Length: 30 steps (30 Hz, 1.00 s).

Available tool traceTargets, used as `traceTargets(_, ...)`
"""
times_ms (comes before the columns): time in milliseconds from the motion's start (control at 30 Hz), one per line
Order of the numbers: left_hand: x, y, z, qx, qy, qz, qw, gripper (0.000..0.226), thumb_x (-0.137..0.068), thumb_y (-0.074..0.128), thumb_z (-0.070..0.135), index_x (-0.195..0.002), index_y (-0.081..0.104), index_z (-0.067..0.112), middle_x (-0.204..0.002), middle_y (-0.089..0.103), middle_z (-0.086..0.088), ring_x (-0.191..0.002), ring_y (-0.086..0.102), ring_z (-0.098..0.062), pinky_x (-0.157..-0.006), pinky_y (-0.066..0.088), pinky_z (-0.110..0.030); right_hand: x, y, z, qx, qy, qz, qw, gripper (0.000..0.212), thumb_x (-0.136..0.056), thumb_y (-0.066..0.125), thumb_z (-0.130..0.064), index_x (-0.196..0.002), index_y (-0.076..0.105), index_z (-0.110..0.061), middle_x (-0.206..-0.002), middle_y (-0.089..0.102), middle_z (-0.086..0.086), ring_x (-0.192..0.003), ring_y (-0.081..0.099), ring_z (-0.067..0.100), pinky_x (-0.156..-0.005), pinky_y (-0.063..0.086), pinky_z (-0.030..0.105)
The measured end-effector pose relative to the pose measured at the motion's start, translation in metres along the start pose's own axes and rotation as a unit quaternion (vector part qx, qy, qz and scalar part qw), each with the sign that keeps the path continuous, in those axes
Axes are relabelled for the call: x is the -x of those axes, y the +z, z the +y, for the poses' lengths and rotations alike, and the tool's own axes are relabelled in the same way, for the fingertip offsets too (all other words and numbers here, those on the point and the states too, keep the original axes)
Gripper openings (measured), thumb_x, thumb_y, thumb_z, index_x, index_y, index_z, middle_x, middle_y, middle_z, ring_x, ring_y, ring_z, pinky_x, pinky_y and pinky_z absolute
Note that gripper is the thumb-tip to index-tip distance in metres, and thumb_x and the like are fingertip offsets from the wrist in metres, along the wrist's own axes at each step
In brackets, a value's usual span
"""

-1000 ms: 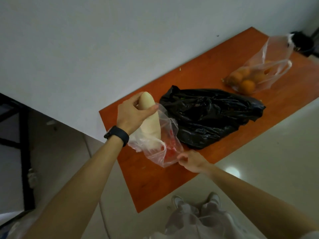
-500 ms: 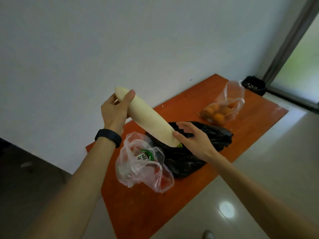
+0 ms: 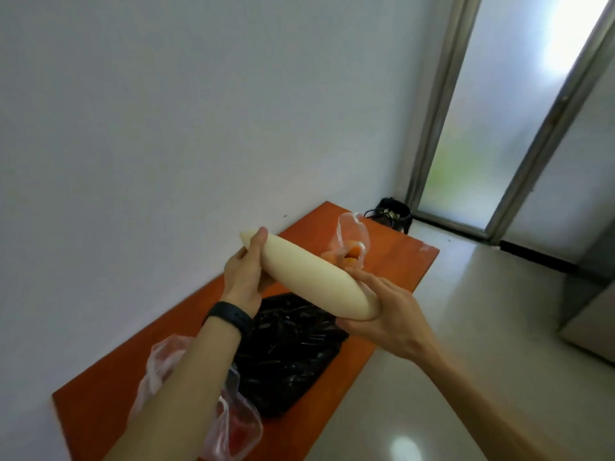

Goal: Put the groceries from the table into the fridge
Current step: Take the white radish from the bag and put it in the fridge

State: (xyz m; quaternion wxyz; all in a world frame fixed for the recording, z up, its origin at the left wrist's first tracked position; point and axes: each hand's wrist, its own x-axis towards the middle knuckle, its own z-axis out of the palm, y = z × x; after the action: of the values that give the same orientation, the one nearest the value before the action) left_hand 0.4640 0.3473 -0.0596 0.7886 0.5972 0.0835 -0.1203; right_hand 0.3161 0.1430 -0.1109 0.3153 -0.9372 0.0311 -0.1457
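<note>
A long white radish (image 3: 306, 277) is held in the air above the orange table (image 3: 392, 261). My left hand (image 3: 246, 274) grips its narrow far end, thumb on top. My right hand (image 3: 382, 311) cups the thick near end from below, fingers curled round it. Under the radish lie a black plastic bag (image 3: 286, 354), a clear bag with something red inside (image 3: 233, 427) at the table's near end, and a clear bag of oranges (image 3: 349, 251) at the far end.
A white wall runs along the table's left side. A small black bin (image 3: 392, 216) stands past the table's far end by a frosted glass door (image 3: 492, 128). Glossy floor lies to the right, and a grey cabinet corner (image 3: 592, 321) shows at the right edge.
The radish has come out of the clear bag and risen above the table. My right hand moved from the bag to the radish's thick end. The view has swung up and right.
</note>
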Motion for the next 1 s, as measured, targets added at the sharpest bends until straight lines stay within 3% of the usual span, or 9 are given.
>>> traceTargets(100, 0.011, 0.047, -0.026, -0.150, 0.053, -0.046, 0.986, 0.076, -0.084, 0.066, 0.059, -0.142, 0.042, 0.017, -0.141, 0.051, -0.009, -0.120, 0.056, -0.022, -0.082, 0.055, -0.034, 0.025, -0.037, 0.036, 0.032, 0.032, 0.011, 0.999, 0.086, -0.070, 0.074, -0.066, -0.145, 0.035, -0.051, -0.129, 0.059, -0.015, -0.109, 0.055, 0.005, -0.092, 0.053, 0.033)
traceTargets(167, 0.027, 0.077, -0.042, -0.331, 0.193, -0.044, 0.923, 0.095, -0.078, 0.064, 0.070, -0.152, 0.024, 0.028, -0.155, 0.031, -0.009, -0.139, 0.036, -0.025, -0.106, 0.041, -0.042, 0.045, -0.066, 0.061, 0.081, 0.042, 0.012, 0.996, 0.085, -0.070, 0.072, -0.067, -0.145, 0.036, -0.049, -0.130, 0.060, -0.013, -0.107, 0.055, 0.005, -0.091, 0.051, 0.029)
traceTargets(267, 0.058, 0.131, -0.061, -0.587, 0.431, -0.171, 0.664, 0.100, -0.066, 0.055, 0.088, -0.149, 0.023, 0.041, -0.161, 0.020, 0.001, -0.150, 0.010, -0.021, -0.119, 0.015, -0.054, 0.078, -0.118, 0.099, 0.143, 0.054, 0.006, 0.988, 0.084, -0.072, 0.073, -0.066, -0.146, 0.037, -0.048, -0.131, 0.060, -0.012, -0.107, 0.057, 0.007, -0.087, 0.046, 0.025)
traceTargets(333, 0.075, 0.178, -0.079, -0.689, 0.462, -0.280, 0.483, 0.102, -0.062, 0.052, 0.091, -0.148, 0.023, 0.044, -0.160, 0.027, 0.004, -0.150, 0.013, -0.020, -0.118, 0.011, -0.060, 0.102, -0.157, 0.126, 0.167, 0.065, 0.007, 0.984, 0.084, -0.072, 0.072, -0.067, -0.146, 0.037, -0.048, -0.131, 0.060, -0.013, -0.107, 0.058, 0.008, -0.085, 0.044, 0.023)
traceTargets(400, 0.093, 0.229, -0.098, -0.709, 0.466, -0.327, 0.415, 0.099, -0.064, 0.060, 0.083, -0.147, 0.025, 0.042, -0.149, 0.042, 0.004, -0.140, 0.035, -0.021, -0.114, 0.027, -0.055, 0.125, -0.197, 0.152, 0.191, 0.069, 0.012, 0.979, 0.085, -0.072, 0.071, -0.069, -0.147, 0.035, -0.049, -0.131, 0.061, -0.013, -0.108, 0.058, 0.009, -0.086, 0.046, 0.025)
traceTargets(633, 0.154, 0.389, -0.166, -0.615, 0.554, -0.367, 0.425, 0.074, -0.064, 0.072, 0.060, -0.128, 0.048, 0.031, -0.116, 0.062, 0.001, -0.103, 0.059, -0.022, -0.085, 0.048, -0.042, 0.207, -0.318, 0.240, 0.260, 0.101, 0.085, 0.956, 0.086, -0.070, 0.068, -0.075, -0.146, 0.040, -0.045, -0.133, 0.061, -0.012, -0.111, 0.058, 0.013, -0.091, 0.051, 0.038)
traceTargets(733, 0.172, 0.451, -0.196, -0.580, 0.536, -0.392, 0.472, 0.074, -0.066, 0.070, 0.063, -0.129, 0.047, 0.033, -0.116, 0.062, 0.003, -0.101, 0.059, -0.020, -0.083, 0.049, -0.038, 0.237, -0.364, 0.280, 0.262, 0.138, 0.203, 0.933, 0.092, -0.066, 0.064, -0.082, -0.145, 0.044, -0.040, -0.140, 0.054, -0.008, -0.125, 0.046, 0.017, -0.102, 0.043, 0.047)
traceTargets(867, 0.194, 0.535, -0.232, -0.529, 0.461, -0.441, 0.560, 0.076, -0.067, 0.077, 0.060, -0.131, 0.044, 0.036, -0.113, 0.054, 0.008, -0.096, 0.049, -0.010, -0.076, 0.045, -0.025, 0.264, -0.412, 0.327, -0.027, 0.246, 0.427, 0.870, 0.110, -0.062, 0.082, -0.068, -0.153, 0.031, -0.033, -0.148, 0.039, -0.006, -0.132, 0.037, 0.013, -0.105, 0.035, 0.034)
traceTargets(1000, 0.212, 0.622, -0.278, -0.479, 0.420, -0.489, 0.595, 0.076, -0.064, 0.078, 0.060, -0.127, 0.042, 0.040, -0.109, 0.052, 0.014, -0.096, 0.054, -0.009, -0.073, 0.047, -0.018, 0.262, -0.453, 0.378, -0.404, 0.274, 0.461, 0.741, 0.112, -0.051, 0.091, -0.060, -0.144, 0.033, -0.036, -0.139, 0.055, 0.001, -0.118, 0.061, 0.023, -0.096, 0.053, 0.052)
